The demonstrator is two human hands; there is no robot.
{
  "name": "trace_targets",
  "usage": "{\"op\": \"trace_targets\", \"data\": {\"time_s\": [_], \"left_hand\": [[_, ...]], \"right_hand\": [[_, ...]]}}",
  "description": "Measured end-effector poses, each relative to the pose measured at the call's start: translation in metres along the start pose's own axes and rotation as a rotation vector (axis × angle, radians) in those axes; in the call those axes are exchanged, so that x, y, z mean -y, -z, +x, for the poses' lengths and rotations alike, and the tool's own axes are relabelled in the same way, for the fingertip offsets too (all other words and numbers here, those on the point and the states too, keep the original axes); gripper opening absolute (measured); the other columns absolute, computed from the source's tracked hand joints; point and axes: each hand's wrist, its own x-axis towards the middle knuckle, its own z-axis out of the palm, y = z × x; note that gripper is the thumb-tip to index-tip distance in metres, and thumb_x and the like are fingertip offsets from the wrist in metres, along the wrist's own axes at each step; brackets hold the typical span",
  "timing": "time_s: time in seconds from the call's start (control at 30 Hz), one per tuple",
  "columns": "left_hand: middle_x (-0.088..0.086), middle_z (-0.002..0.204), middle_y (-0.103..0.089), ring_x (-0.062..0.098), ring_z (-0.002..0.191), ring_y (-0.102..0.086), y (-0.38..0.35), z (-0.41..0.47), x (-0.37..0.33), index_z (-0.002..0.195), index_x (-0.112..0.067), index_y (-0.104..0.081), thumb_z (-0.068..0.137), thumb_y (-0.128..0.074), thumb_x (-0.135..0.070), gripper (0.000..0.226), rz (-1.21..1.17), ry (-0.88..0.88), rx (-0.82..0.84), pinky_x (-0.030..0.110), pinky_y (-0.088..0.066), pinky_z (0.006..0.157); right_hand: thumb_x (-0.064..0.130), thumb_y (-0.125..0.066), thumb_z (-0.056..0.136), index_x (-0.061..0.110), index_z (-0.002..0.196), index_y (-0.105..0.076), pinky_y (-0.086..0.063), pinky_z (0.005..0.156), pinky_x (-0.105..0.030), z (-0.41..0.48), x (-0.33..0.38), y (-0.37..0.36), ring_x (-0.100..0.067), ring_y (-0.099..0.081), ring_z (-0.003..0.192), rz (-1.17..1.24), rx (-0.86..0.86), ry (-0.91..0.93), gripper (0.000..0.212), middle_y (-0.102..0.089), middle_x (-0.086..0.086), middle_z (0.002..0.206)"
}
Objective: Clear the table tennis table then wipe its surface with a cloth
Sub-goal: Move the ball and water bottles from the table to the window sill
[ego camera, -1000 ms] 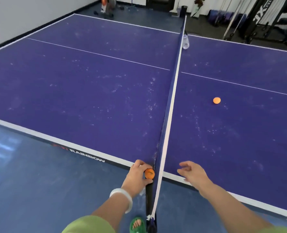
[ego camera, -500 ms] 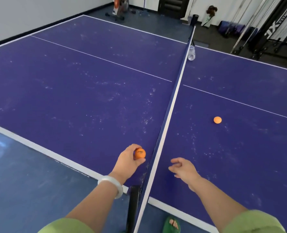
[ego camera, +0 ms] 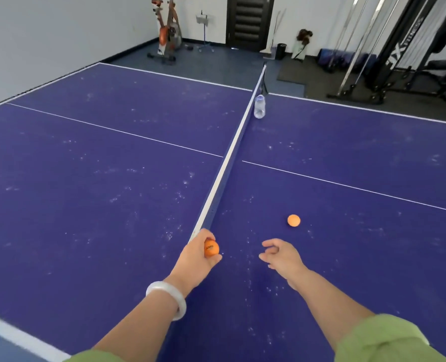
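Observation:
The purple table tennis table (ego camera: 99,210) is speckled with white dust and split by a net (ego camera: 224,168). My left hand (ego camera: 195,259) holds an orange ball (ego camera: 211,248) over the near end of the net. A second orange ball (ego camera: 293,220) lies on the right half. My right hand (ego camera: 282,254) hovers a little short of it, fingers loosely curled and holding nothing. A clear plastic bottle (ego camera: 259,106) stands against the net near the far edge. No cloth is in view.
Beyond the table stand an orange exercise bike (ego camera: 165,35), a dark door (ego camera: 249,22) and a black weight machine (ego camera: 399,48) on a dark mat. A grey wall runs along the left.
Both arms have reached further over the table, and the view has moved forward and tilted up. My left hand carried its ball along the net; my right hand has closed in on the loose ball.

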Motion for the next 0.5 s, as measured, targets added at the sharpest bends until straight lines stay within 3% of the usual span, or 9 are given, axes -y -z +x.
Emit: {"op": "trace_targets", "data": {"time_s": [0.07, 0.17, 0.27, 0.37, 0.5], "left_hand": [[-0.01, 0.078, -0.052, 0.005, 0.063, -0.05, -0.023, 0.018, -0.013, 0.095, -0.032, -0.045, 0.09, -0.065, -0.016, 0.026, 0.027, 0.002, 0.039, 0.015, -0.046, 0.06], [-0.008, 0.092, -0.055, 0.011, 0.073, -0.057, -0.055, 0.043, -0.028, 0.108, -0.031, -0.047, 0.092, -0.063, -0.02, 0.025, 0.058, 0.009, 0.085, 0.017, -0.047, 0.066], [-0.007, 0.108, -0.054, 0.014, 0.085, -0.061, -0.084, 0.061, -0.036, 0.119, -0.032, -0.049, 0.094, -0.062, -0.024, 0.029, 0.091, 0.047, 0.103, 0.021, -0.053, 0.073], [-0.006, 0.109, -0.053, 0.015, 0.084, -0.062, -0.106, 0.073, -0.035, 0.122, -0.03, -0.051, 0.094, -0.061, -0.024, 0.03, 0.088, 0.098, 0.105, 0.02, -0.055, 0.07], [-0.002, 0.108, -0.053, 0.016, 0.08, -0.064, -0.124, 0.08, -0.029, 0.121, -0.028, -0.053, 0.094, -0.059, -0.021, 0.029, 0.035, 0.199, 0.054, 0.026, -0.059, 0.069]], "right_hand": [[0.015, -0.072, 0.088, 0.022, 0.122, -0.06, -0.052, 0.091, -0.033, 0.021, -0.008, 0.025, -0.015, -0.059, 0.103, 0.01, -0.065, -0.002, 0.036, -0.06, 0.001, 0.116], [0.018, -0.076, 0.086, 0.024, 0.131, -0.056, -0.045, 0.083, -0.027, 0.052, -0.02, 0.056, -0.014, -0.052, 0.106, -0.027, -0.177, 0.022, 0.049, -0.053, 0.002, 0.127], [0.02, -0.08, 0.082, 0.03, 0.136, -0.053, -0.045, 0.096, -0.034, 0.083, -0.032, 0.077, -0.021, -0.043, 0.125, -0.081, -0.242, 0.062, 0.061, -0.046, 0.003, 0.136], [0.023, -0.083, 0.078, 0.035, 0.141, -0.047, -0.041, 0.107, -0.04, 0.111, -0.038, 0.086, -0.023, -0.034, 0.132, -0.12, -0.239, 0.093, 0.073, -0.041, 0.005, 0.143], [0.04, -0.081, 0.077, 0.039, 0.152, -0.025, -0.031, 0.111, -0.042, 0.142, -0.041, 0.083, -0.024, -0.03, 0.136, -0.416, -0.207, 0.171, 0.093, -0.033, 0.007, 0.15]]}}
